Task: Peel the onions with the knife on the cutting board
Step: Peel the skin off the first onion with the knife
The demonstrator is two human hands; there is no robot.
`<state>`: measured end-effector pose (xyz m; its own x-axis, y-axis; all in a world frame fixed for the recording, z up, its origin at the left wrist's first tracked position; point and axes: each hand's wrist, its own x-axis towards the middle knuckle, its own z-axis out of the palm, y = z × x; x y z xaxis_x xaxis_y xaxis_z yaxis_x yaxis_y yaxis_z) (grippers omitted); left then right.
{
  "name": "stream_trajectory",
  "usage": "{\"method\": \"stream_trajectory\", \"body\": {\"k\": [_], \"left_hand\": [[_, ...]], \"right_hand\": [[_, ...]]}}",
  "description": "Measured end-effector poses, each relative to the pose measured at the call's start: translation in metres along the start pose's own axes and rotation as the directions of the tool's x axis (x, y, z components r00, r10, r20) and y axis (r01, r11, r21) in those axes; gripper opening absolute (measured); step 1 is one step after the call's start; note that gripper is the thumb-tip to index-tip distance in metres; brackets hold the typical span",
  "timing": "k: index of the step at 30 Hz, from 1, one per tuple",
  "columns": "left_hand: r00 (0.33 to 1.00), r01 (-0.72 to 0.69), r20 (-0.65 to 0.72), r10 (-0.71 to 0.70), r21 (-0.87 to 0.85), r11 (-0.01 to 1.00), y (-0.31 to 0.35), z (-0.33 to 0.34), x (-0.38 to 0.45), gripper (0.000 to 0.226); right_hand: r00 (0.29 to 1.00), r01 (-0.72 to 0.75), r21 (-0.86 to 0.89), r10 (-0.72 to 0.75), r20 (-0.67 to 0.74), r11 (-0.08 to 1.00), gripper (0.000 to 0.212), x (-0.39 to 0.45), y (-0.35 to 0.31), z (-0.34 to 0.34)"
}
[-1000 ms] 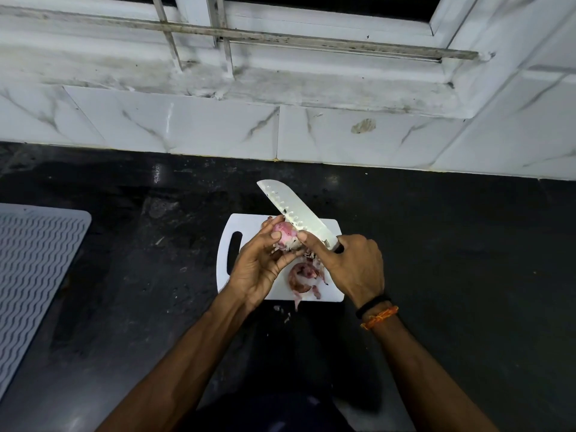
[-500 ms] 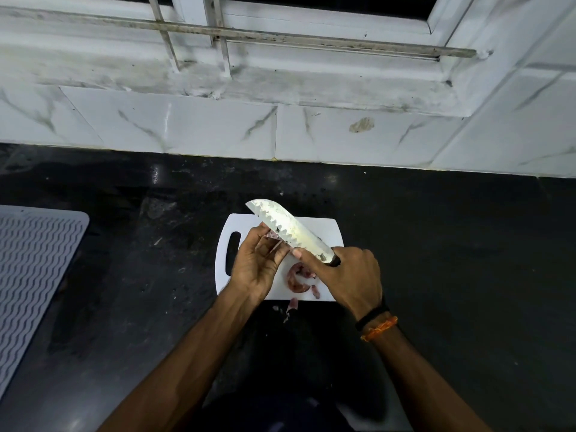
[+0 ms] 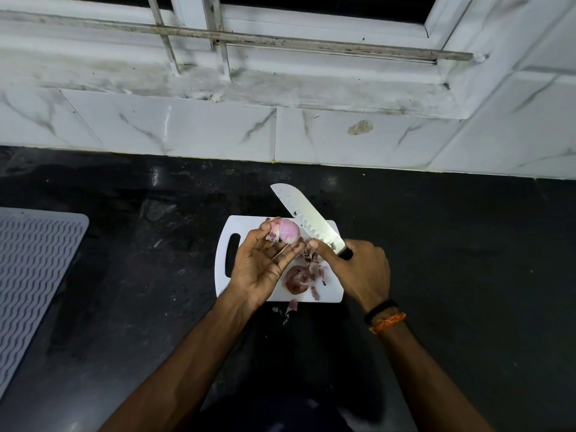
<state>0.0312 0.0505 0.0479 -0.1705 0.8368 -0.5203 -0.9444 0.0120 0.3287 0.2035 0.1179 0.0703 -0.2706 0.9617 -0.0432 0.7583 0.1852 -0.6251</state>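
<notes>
A small pink onion (image 3: 287, 231) with loose skin on its left side sits at my left hand's (image 3: 265, 266) fingertips, held above the white cutting board (image 3: 330, 293). My right hand (image 3: 358, 269) grips the black handle of a wide knife (image 3: 304, 215). Its blade points up and left, just right of the onion, and my right thumb lies along the blade's base. Reddish peel scraps (image 3: 297, 279) lie on the board below the hands.
The board lies on a dark countertop (image 3: 452, 244). A grey ribbed mat (image 3: 31, 275) is at the far left. A few peel bits (image 3: 290, 308) lie off the board's near edge. A white marble wall (image 3: 187, 132) and window sill close the back.
The onion, hidden behind the blade half a second ago, shows again at my left fingertips. The knife has swung back to the onion's right side with its tip raised.
</notes>
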Motion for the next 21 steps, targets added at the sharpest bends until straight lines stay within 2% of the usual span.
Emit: {"method": "stream_trajectory", "body": {"k": [4,10,13,21], "left_hand": [[0.998,-0.029,0.054,0.027,0.039,0.999,0.000,-0.002,-0.001,0.073],[0.988,-0.067,0.144,0.055,0.081,0.994,0.002,-0.007,0.002,0.097],[0.986,-0.103,0.145,0.080,0.160,0.982,0.002,-0.007,0.002,0.092],[0.976,-0.161,0.176,0.129,0.182,0.970,0.000,-0.008,0.004,0.082]], "right_hand": [[0.999,-0.006,0.014,0.005,0.047,1.000,0.072,0.004,0.001,0.006],[0.997,-0.021,0.000,0.021,0.072,1.000,0.073,0.003,-0.005,0.004],[0.997,-0.013,-0.009,0.014,0.075,1.000,0.073,0.002,-0.005,0.003],[0.999,0.037,-0.002,-0.037,0.027,0.999,0.064,-0.004,-0.010,0.002]]}}
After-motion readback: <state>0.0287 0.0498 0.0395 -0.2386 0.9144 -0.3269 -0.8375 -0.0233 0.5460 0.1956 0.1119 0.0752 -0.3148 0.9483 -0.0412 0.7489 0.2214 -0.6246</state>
